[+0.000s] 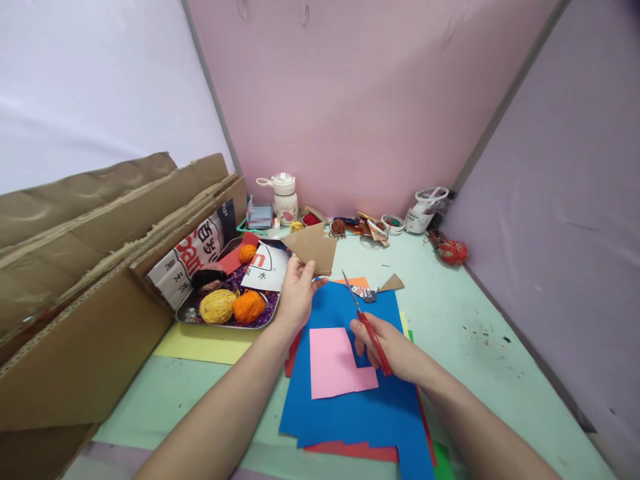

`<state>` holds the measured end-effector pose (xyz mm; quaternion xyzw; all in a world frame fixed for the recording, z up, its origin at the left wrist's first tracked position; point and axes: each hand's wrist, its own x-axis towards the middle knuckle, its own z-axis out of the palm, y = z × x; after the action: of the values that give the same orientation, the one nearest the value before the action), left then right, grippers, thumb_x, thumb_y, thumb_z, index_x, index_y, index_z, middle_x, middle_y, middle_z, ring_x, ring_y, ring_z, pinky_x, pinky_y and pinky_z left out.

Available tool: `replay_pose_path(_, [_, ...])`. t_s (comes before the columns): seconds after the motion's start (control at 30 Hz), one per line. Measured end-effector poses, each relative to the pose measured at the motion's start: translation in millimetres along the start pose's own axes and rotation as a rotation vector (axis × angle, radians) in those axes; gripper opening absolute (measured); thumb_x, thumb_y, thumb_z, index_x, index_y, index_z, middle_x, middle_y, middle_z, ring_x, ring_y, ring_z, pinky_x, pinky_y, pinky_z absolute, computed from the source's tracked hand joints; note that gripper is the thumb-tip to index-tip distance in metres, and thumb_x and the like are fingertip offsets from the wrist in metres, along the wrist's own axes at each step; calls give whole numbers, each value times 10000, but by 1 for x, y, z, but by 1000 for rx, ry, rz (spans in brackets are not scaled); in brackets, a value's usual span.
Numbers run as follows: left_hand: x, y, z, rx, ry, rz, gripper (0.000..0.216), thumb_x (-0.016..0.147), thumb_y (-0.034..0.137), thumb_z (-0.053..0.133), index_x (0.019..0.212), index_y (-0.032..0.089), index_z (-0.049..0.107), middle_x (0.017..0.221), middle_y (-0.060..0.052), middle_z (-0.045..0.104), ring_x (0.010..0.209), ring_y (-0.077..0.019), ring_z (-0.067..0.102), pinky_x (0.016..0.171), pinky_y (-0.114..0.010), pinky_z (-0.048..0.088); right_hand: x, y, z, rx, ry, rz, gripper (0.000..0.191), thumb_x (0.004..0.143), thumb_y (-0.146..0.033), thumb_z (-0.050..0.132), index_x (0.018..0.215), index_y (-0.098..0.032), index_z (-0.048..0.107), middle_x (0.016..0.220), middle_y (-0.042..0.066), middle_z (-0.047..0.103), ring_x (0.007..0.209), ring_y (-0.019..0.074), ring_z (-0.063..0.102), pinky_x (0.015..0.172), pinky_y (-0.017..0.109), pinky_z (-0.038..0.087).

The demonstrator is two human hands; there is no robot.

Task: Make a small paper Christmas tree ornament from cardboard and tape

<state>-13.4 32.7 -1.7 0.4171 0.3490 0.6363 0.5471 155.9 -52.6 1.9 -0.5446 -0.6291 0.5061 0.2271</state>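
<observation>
Presently, at the middle of the desk (pixel 465 313): left hand (pixel 296 293), raised, thumb and fingers pinched on the lower edge of a brown cardboard piece (pixel 313 248), roughly triangular, held clear of the surface. Right hand (pixel 387 347), low over the paper, fingers curled tight around the red handles of the scissors (pixel 367 323); the blades point toward the far edge and seem nearly closed, though they are too thin to judge surely. Beneath both hands: blue sheet (pixel 350 413), lying flat and reaching the near edge, with red and green sheets showing under its margins. On the blue sheet: pink sheet (pixel 330 363), a notch cut from its right corner, just beside the right hand. Small cardboard scrap (pixel 391 283), beyond the blue sheet's far corner. Left of the hands: metal tray (pixel 225 325) holding a yellow yarn ball (pixel 217 306) and an orange yarn ball (pixel 249 306), touching; yellow sheet (pixel 205 343) partly under the tray. Along the left edge: large cardboard box (pixel 85 333), flaps open. Far edge: white bottle (pixel 284 198), upright. Far right corner: clear jar (pixel 425 208).
</observation>
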Motion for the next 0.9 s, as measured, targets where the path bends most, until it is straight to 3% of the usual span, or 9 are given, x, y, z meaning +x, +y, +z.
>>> replay_pose_path(0.23, [-2,-3,0,228,-59,16,238,791,339,599,980,195,613,772,12,596,561,-69,486,508,-181,411,0,3,2,-5,-24,-23,394,870,-566,401,746,-198,465,633,-26,531,556,113,497,534,238,380])
replay_pose_path(0.43, [-6,3,2,405,-30,54,309,824,337,550,1059,164,653,846,-19,649,539,-76,451,511,-207,392,2,5,4,16,-35,-32,378,879,-546,399,760,-194,468,642,-24,540,548,104,499,528,230,385])
replay_pose_path(0.53, [-9,2,3,445,-35,80,332,827,350,543,1078,163,656,926,-40,681,628,-113,528,564,-227,425,3,5,6,31,-38,-41,381,877,-548,402,761,-192,467,664,-18,551,554,101,504,532,227,390])
replay_pose_path(0.67, [-10,-1,4,450,-69,119,330,835,345,541,1099,184,655,1094,-55,670,870,-174,599,750,-278,467,3,6,8,41,-25,-46,401,872,-567,397,766,-187,470,684,-11,553,563,100,504,536,227,395])
replay_pose_path(0.9, [-11,-2,5,383,-48,100,298,803,342,589,1055,213,683,1046,-50,689,942,-203,608,800,-299,470,3,7,9,61,-6,-43,438,858,-606,384,765,-187,472,685,-6,556,557,104,501,528,229,397])
